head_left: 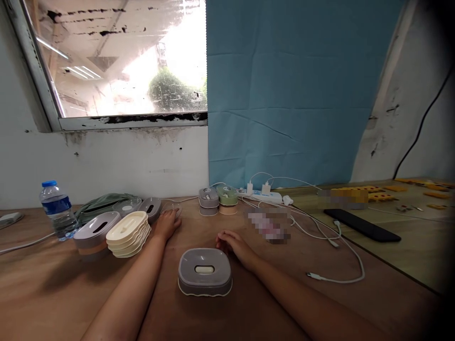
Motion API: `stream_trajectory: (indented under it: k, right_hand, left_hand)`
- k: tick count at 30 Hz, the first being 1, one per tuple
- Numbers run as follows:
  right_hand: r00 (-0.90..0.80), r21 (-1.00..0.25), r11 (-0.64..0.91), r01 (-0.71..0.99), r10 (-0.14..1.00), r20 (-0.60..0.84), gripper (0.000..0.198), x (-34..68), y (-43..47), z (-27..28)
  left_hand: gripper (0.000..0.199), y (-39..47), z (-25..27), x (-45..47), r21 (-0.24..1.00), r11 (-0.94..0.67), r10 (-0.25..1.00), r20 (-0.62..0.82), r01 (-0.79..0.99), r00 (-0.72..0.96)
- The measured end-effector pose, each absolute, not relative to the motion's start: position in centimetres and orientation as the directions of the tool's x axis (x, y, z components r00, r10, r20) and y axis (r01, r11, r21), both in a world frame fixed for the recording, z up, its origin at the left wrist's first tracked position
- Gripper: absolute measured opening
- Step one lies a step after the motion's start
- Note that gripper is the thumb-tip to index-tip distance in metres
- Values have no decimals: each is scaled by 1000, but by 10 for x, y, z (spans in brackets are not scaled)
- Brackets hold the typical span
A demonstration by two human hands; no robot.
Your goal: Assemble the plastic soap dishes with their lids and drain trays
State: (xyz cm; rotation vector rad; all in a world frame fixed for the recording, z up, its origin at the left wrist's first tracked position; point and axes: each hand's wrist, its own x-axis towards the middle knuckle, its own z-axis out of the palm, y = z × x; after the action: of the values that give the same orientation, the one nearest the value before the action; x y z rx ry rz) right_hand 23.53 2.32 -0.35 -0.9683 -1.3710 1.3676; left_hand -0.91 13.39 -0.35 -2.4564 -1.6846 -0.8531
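Observation:
My left hand (169, 223) reaches out over the table, with its fingers stretched onto the near edge of a clear plastic piece (175, 206). Whether those fingers grip it is hard to make out. Directly before me sits a grey oval box lid (204, 258) with a slot in its top; a cream part shows through the slot and a wavy cream rim beneath. My right hand (234, 245) rests just behind its right side, fingers loosely curved and holding nothing. Left of my left hand are a stack of cream oval trays (128, 232) and a dark grey slotted lid (152, 208).
Further left stand grey slotted lids (97, 226), a water bottle (57, 210) and a green cloth bag (106, 203). A grey box (208, 199) and a green box (227, 198) stand at the back. White cables (320, 232), a power strip (265, 195) and a black slab (360, 226) lie right.

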Motion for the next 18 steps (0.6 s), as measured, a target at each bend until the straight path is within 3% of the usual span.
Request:
stream_trajectory:
  k: [7,9,11,13,16,18]
  right_hand:
    - [-347,-987,147,-68,924,162,23,239,13,2]
    - [-401,-982,183,-53,896,189,28,240,9,4]
    - [-465,-976,216,-43,860,211,38,241,5,7]
    - [-544,-958,286,-21,801,251,54,242,1,9]
    - [-645,-886,457,76,700,306,80,243,-5,10]
    - [-664,-828,532,179,686,297,92,242,-8,10]
  left_hand:
    - [36,53,3,2,467,-548,812,496,694,308]
    - [34,28,3,-1,644,-602,794,421,472,438]
    - [36,10,2,-5,814,-540,727,325,212,605]
    - [63,1,1,-8,885,-455,661,261,99,704]
    - [111,-2,3,-10,889,-436,650,204,139,732]
    - [115,-2,6,-8,884,-434,654,176,175,736]
